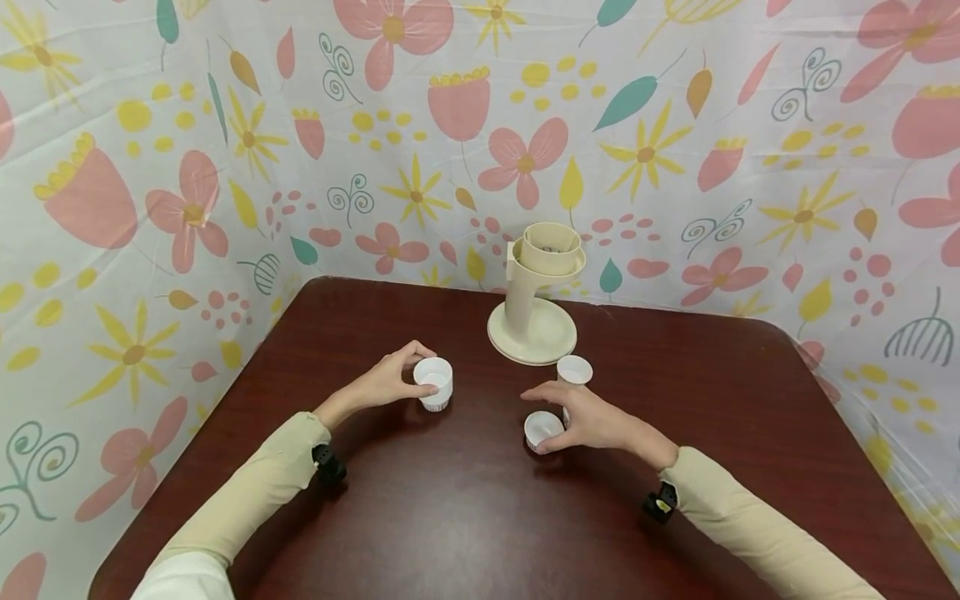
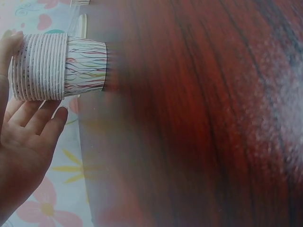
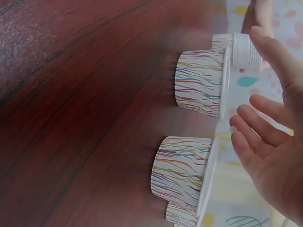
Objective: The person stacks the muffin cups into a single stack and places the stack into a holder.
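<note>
- Left hand [image 1: 386, 379]: my thumb and fingers grip a stack of paper cups [image 1: 441, 385] from opposite sides, over the table [image 1: 450, 517]. I judge this two-sided hold keeps it upright and together. Whether its bottom touches wood, I cannot tell.
- The stack's rims lie close together, one cup's patterned side showing below; tapered walls presumably let them nest.
- Cream stand [image 1: 519, 304]: set back, upright between my hands, a cream tub [image 1: 551, 260] in its top ring. The broad round foot likely steadies that raised load.
- Short cup [image 1: 537, 426]: on the table, mouth up, below my right thumb.
- Right hand [image 1: 588, 417]: fingers spread, gripping nothing; the arch appears to leave room round the rim.
- Far cup [image 1: 574, 369]: upright behind that hand, partly hidden. The right wrist view shows another patterned cup [image 3: 182, 165] beside the short one.
</note>
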`<state>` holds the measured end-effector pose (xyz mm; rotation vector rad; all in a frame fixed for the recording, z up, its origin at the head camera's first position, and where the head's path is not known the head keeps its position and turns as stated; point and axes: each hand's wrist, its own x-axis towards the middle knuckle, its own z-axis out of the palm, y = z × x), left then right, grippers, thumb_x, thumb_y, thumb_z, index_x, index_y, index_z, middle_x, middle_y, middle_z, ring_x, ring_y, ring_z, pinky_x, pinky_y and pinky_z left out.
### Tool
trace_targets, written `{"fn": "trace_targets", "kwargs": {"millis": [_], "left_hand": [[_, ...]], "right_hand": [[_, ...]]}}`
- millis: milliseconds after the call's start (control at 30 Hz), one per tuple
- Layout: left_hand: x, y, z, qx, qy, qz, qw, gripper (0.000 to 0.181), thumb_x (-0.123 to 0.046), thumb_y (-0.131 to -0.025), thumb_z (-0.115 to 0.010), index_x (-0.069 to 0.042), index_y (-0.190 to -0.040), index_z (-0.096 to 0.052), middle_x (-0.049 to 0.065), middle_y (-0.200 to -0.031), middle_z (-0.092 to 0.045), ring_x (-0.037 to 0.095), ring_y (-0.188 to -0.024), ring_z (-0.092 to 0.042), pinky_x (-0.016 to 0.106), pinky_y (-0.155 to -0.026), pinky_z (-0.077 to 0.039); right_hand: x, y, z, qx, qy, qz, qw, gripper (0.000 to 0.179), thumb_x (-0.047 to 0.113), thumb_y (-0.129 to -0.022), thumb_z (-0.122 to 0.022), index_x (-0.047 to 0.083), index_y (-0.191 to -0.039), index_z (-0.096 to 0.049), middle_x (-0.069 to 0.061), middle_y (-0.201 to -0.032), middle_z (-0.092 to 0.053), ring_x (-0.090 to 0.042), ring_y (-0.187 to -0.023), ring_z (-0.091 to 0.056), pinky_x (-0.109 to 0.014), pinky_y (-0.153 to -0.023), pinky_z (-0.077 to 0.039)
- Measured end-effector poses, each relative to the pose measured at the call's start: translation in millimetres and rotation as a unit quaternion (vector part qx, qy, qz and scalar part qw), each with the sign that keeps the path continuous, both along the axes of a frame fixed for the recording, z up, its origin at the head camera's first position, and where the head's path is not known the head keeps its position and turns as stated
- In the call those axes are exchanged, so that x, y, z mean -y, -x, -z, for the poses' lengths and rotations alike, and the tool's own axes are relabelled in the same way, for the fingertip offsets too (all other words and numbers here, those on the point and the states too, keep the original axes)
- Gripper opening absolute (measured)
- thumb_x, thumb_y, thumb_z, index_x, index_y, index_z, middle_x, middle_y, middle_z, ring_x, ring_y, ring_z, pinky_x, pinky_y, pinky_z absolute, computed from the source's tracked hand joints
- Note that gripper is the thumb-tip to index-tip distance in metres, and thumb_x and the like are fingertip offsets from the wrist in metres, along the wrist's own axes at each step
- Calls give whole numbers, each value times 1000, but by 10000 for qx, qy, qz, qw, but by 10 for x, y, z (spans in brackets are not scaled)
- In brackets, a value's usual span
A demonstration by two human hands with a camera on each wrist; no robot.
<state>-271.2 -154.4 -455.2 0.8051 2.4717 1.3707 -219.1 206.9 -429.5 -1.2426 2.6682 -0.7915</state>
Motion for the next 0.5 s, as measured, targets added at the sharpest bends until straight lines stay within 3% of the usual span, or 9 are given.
{"fn": "trace_targets", "kwargs": {"millis": [300,500], "left_hand": [[-13,16,4,28,-10,39,10000,52,-15,-84,-76,-5,-126,-46,11,-124,-65,24,-113,-61,41,-96,-45],[5,15,15,93,65,8,9999,55,-16,-84,-76,-5,-128,-45,11,-126,-65,24,-116,-60,42,-96,-45]], "right_hand": [[-3,-3,52,-174,-417,-69,9990,73,33,-71,-86,6,-132,-55,-6,-128,-59,-24,-119,-55,-43,-96,-46],[-37,13,62,-338,-378,-32,9987,73,36,-71,-86,6,-131,-57,-5,-127,-60,-22,-118,-56,-41,-94,-48]]}}
